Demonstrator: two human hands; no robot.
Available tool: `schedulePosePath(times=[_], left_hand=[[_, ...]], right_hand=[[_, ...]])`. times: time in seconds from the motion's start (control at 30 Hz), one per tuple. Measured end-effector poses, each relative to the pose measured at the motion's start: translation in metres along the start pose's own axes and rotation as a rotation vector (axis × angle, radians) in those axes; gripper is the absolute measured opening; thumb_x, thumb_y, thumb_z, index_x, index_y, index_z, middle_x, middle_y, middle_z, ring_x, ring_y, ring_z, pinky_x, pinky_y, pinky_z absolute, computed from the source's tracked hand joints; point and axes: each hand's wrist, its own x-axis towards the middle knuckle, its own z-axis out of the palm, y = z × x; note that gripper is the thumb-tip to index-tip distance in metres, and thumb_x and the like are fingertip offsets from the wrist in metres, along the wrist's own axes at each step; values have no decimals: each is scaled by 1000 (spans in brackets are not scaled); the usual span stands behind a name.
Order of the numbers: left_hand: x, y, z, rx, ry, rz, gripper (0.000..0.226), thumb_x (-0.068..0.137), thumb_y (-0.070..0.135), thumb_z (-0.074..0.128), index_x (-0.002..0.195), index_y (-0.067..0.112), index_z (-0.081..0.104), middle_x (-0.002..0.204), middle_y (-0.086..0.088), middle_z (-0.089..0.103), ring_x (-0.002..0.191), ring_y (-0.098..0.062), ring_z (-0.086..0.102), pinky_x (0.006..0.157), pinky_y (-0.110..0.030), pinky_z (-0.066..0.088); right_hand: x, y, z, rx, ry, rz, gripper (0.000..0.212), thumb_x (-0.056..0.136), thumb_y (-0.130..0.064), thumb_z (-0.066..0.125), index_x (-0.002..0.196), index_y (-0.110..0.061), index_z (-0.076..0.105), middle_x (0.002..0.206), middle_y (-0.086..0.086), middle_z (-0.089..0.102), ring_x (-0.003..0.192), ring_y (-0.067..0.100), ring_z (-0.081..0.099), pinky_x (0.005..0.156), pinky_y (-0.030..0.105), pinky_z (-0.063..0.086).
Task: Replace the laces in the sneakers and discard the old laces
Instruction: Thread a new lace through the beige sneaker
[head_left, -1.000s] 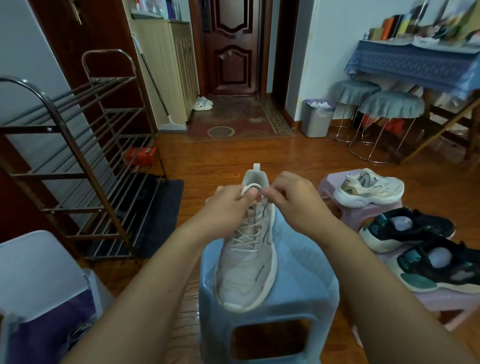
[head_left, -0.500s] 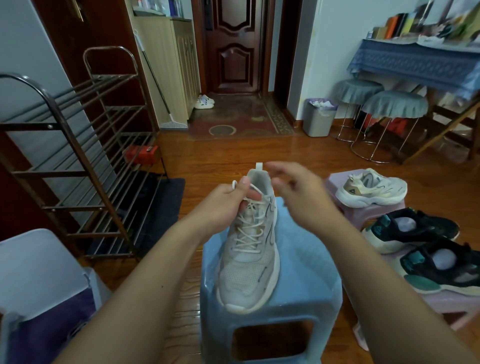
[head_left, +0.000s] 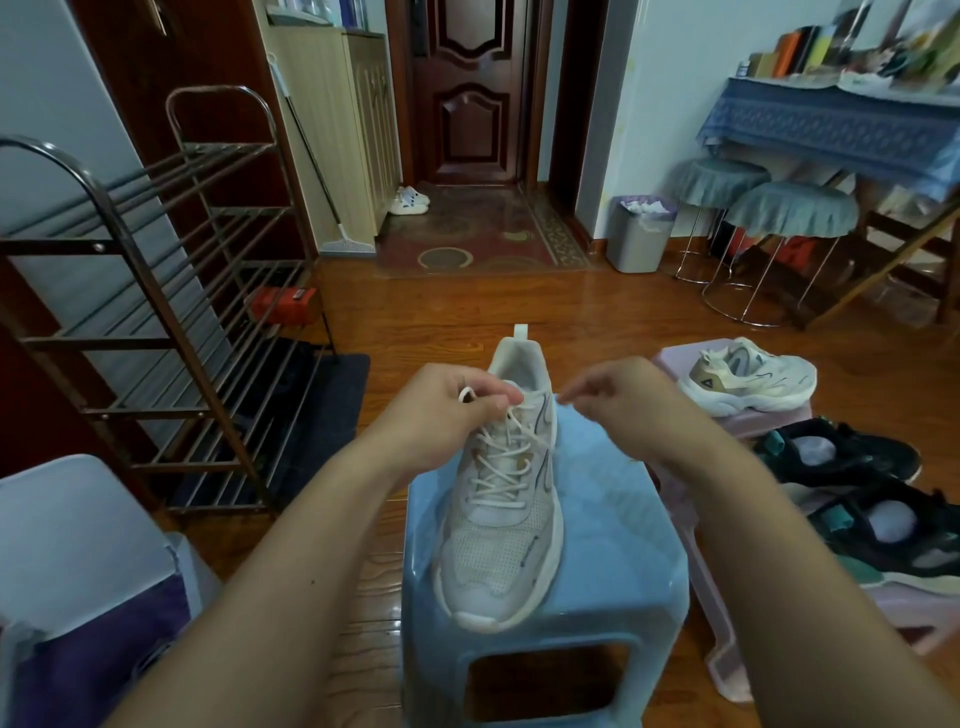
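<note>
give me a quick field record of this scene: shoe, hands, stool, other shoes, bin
shoe: white sneaker, laced, on blue stool
left hand: pinches lace loop at the top eyelets
right hand: fingers curled beside the collar; lace end not clear
other shoes: matching sneaker on pink stool; black pair to the right
bin: by the far wall

Both forearms reach forward over blue stool (head_left: 613, 545). Left hand (head_left: 441, 415) pinches lace loop (head_left: 466, 393); right hand (head_left: 623, 400) fingers curled, pinched together.

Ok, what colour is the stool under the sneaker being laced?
Light blue. The stool under the cream sneaker shows best, and only, in the head view.
</note>
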Motion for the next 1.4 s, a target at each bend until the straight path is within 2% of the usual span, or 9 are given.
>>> schedulePosePath(times=[0.1,0.3,0.47,0.67,0.87,1.0,1.2,1.3,1.4], left_hand=[[-1,1,-3,27,-16,-10,16,92,12,74,96,25,82,89,11,77,88,0,70,82,-16,51],[2,4,7,57,137,-58,16,82,6,81,79,22,78,66,6,57,58,-6,51,53,-16,44],[1,7,29,451,523,202,15,87,6,63,88,20,57,85,8,58,73,-13,56,62,-37,50],[4,-9,26,542,543,358,8,95,25,68,100,20,65,90,8,64,78,-14,60,69,-44,54],[-2,-12,3,610,378,175,30,94,43,70,72,25,64,63,9,58,59,-11,55,54,-33,46],[-13,-20,5,482,264,33,27,98,39,65,75,26,63,66,9,59,59,-9,54,53,-28,42],[-18,-23,18,20,146,-235,26,94,35,69,115,32,55,107,7,64,86,-14,68,70,-31,55],[-15,-16,33,64,205,-285,35,93,46,65,118,27,49,99,3,65,75,-12,64,59,-28,46],[-10,-16,36,171,266,-236,34,89,49,68,108,25,53,96,4,66,82,-15,66,70,-39,58]], right_hand=[[5,-18,24,133,60,-187,23,98,-17,64,114,-29,76,106,-12,69,88,-2,61,78,18,47],[10,-15,46,215,80,-179,7,90,-17,74,89,-22,79,74,-13,68,66,-11,59,58,6,41],[13,-15,48,263,72,-157,7,94,-18,69,93,-19,75,81,-9,70,76,-1,63,68,19,49],[18,-12,49,505,93,-145,15,94,-21,70,106,-23,80,91,-7,78,93,7,71,93,35,56],[23,8,44,-246,526,-505,7,90,-16,72,90,-18,79,76,-6,63,75,19,58,63,34,48],[18,21,48,-260,532,-354,8,94,-18,67,93,-15,74,79,-6,56,75,22,58,60,32,43],[-7,-1,56,536,85,210,67,89,-35,73,148,-23,43,115,-9,58,106,14,61,92,36,55],[-12,-4,64,416,121,168,47,87,-32,74,131,-20,62,98,-12,62,88,3,61,68,12,47],[-9,-8,63,136,185,67,29,84,-41,69,104,-20,72,88,-11,65,79,3,58,61,14,44]])
